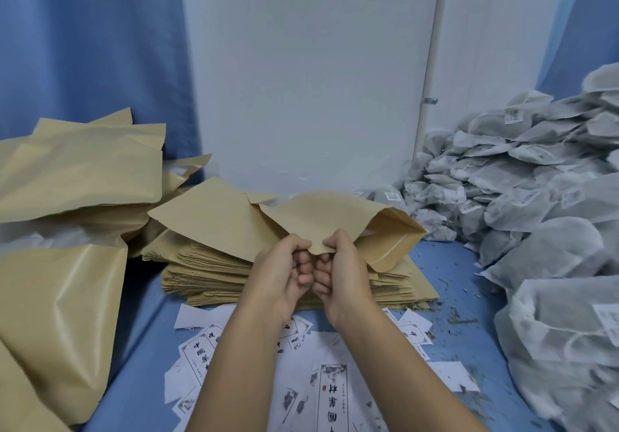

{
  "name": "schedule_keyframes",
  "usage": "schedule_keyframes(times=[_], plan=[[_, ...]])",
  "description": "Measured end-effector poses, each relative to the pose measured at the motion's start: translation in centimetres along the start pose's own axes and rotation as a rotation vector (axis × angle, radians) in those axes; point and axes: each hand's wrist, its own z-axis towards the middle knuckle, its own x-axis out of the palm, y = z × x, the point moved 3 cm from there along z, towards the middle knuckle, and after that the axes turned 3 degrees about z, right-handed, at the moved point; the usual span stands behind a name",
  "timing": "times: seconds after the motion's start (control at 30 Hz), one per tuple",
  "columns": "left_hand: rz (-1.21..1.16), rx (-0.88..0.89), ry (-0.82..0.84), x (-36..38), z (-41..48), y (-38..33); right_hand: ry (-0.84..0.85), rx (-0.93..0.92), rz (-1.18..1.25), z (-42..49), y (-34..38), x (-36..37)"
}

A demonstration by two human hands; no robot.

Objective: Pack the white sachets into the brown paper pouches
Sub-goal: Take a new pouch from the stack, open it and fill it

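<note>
I hold one brown paper pouch [335, 220] in front of me, above a flat stack of empty pouches [207, 274]. My left hand [281, 271] and my right hand [341, 271] both pinch its near corner, knuckles almost touching. The pouch's mouth gapes open on the right side. A large heap of white sachets [536, 197] with small printed tags fills the right side of the table. Filled, puffy brown pouches [60, 317] lie at the left.
White printed labels [331, 394] are scattered on the blue table cover [469, 297] near me, with bits of dried herb around. More brown pouches [83, 167] pile up at the back left. A white panel [311, 80] and blue curtains stand behind.
</note>
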Motion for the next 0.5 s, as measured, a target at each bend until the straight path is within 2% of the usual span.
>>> schedule_keyframes(times=[0.17,0.27,0.5], plan=[[0.286,0.040,0.017,0.15,-0.45,0.07,0.002,-0.097,-0.104,-0.01,0.04,0.01],[0.273,0.090,0.016,0.16,-0.32,-0.29,0.019,-0.056,-0.002,0.08,0.08,0.01],[0.192,0.060,0.029,-0.21,-0.08,-0.23,0.005,-0.017,0.091,0.50,-0.23,-0.27]])
